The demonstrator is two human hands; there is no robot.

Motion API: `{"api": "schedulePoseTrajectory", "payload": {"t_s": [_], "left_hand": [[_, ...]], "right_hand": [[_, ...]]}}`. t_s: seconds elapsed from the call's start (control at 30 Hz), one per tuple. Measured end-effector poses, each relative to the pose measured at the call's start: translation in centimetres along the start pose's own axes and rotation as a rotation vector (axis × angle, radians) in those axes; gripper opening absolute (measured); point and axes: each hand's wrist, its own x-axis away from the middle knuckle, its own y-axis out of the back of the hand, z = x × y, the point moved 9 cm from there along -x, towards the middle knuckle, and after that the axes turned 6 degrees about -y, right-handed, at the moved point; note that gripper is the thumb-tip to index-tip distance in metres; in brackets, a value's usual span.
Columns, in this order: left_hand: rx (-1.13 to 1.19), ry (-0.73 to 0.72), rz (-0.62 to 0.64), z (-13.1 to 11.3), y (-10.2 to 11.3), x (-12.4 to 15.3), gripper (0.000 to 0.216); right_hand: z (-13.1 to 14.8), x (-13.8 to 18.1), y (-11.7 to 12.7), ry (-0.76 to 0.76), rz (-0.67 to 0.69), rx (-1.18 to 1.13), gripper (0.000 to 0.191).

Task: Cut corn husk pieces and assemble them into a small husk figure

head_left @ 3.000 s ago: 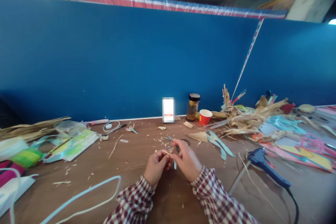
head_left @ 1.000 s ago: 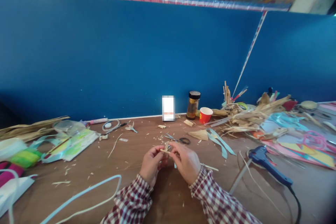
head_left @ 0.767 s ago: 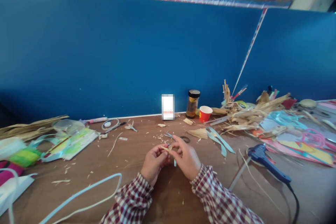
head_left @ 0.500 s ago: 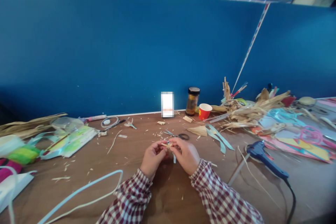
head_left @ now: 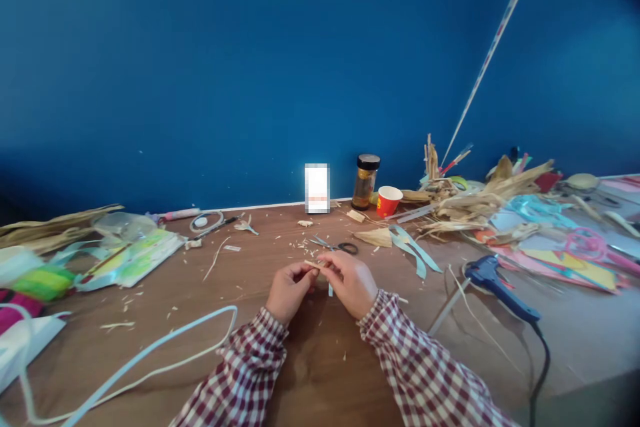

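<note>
Taking the joined fingertips as the dial's centre and twelve as straight ahead, there were two hands, one left hand (head_left: 290, 292) and one right hand (head_left: 351, 282), in two checked sleeves (head_left: 240, 368), with one pale strip (head_left: 313, 265) at the centre. One pair of scissors (head_left: 346, 248) lay at one o'clock, as did one lidded jar (head_left: 366, 183). One red paper cup (head_left: 389, 202) stood between one and two, one blue glue gun (head_left: 505, 290) at three, one painted sheet (head_left: 147, 260) at nine. Husk strips (head_left: 465, 208) at two were too tangled to count.
</note>
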Motion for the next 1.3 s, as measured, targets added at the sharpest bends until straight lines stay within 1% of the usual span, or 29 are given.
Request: {"api": "schedulePoseTrajectory", "payload": {"t_s": [0.1, 0.13, 0.2, 0.33, 0.43, 0.57, 0.73, 0.83, 1.03, 1.17, 1.23, 1.3], "left_hand": [[0.088, 0.066, -0.036, 0.5, 0.0, 0.2, 0.020], [0.118, 0.084, -0.039, 0.6, -0.1, 0.3, 0.021], [0.161, 0.099, -0.028, 0.8, -0.4, 0.4, 0.021], [0.183, 0.096, -0.024, 0.8, -0.6, 0.6, 0.021], [0.184, 0.108, -0.019, 1.0, -0.6, 0.6, 0.022], [0.183, 0.133, 0.003, 1.2, -0.8, 0.6, 0.023], [0.174, 0.115, -0.020, 1.0, -0.5, 0.5, 0.022], [0.175, 0.105, -0.022, 0.9, -0.5, 0.5, 0.022], [0.130, 0.128, -0.008, 1.5, -0.6, 0.5, 0.025], [0.103, 0.161, 0.004, 1.8, -0.7, 0.5, 0.027], [0.101, 0.142, 0.000, 1.6, -0.6, 0.5, 0.027], [0.098, 0.116, -0.002, 1.3, -0.6, 0.4, 0.027]], "right_hand": [[-0.5, -0.1, 0.2, -0.030, -0.030, -0.027, 0.040], [-0.7, -0.2, 0.2, -0.040, -0.035, -0.035, 0.042], [-0.7, -0.2, 0.2, -0.050, -0.032, -0.043, 0.036], [-0.4, -0.2, -0.1, -0.065, 0.005, -0.070, 0.013], [-0.3, -0.2, -0.1, -0.070, 0.012, -0.073, 0.008], [-0.2, -0.2, 0.0, -0.066, -0.001, -0.037, 0.008], [-0.3, -0.2, -0.1, -0.062, 0.018, -0.028, 0.008], [0.0, -0.1, -0.2, -0.028, 0.030, -0.025, 0.011], [0.8, 0.0, 0.2, 0.042, -0.009, 0.070, 0.017], [0.7, 0.0, 0.2, 0.035, -0.008, 0.074, 0.017], [0.4, 0.0, 0.0, 0.021, 0.004, 0.063, 0.016], [-0.1, 0.0, -0.3, -0.001, 0.016, 0.040, 0.021]]}}
